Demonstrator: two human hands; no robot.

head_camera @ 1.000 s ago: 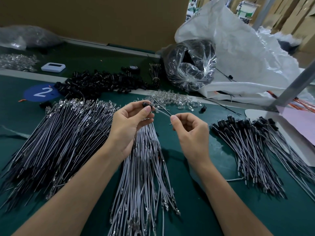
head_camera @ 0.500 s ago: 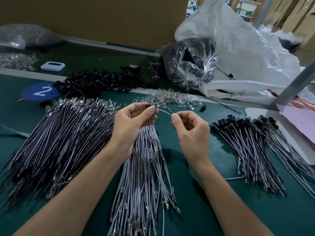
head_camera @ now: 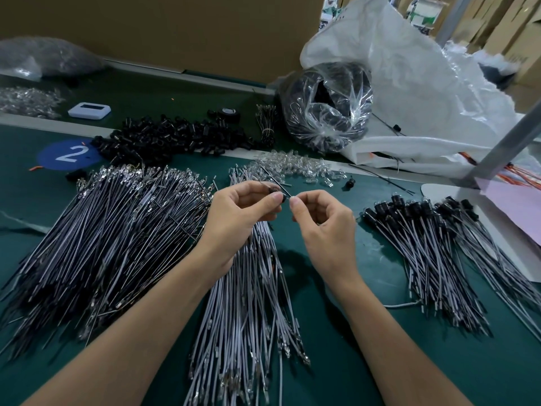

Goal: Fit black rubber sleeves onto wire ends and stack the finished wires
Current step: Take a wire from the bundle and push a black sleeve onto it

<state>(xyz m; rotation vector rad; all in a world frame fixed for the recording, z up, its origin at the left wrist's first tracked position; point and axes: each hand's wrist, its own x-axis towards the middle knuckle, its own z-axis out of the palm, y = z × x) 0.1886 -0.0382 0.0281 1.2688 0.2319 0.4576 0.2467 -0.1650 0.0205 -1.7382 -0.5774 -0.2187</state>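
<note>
Currently, above the far end of the central wire bundle (head_camera: 248,288), the left hand (head_camera: 240,213) pinches a black rubber sleeve (head_camera: 276,193) just left of the right hand (head_camera: 322,227), whose thumb and forefinger pinch 1 wire (head_camera: 286,191), axis slanting up-left toward the sleeve.

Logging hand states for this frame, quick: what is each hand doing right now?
Left hand: closed, pinching a black rubber sleeve.
Right hand: closed, pinching the wire end.
</note>
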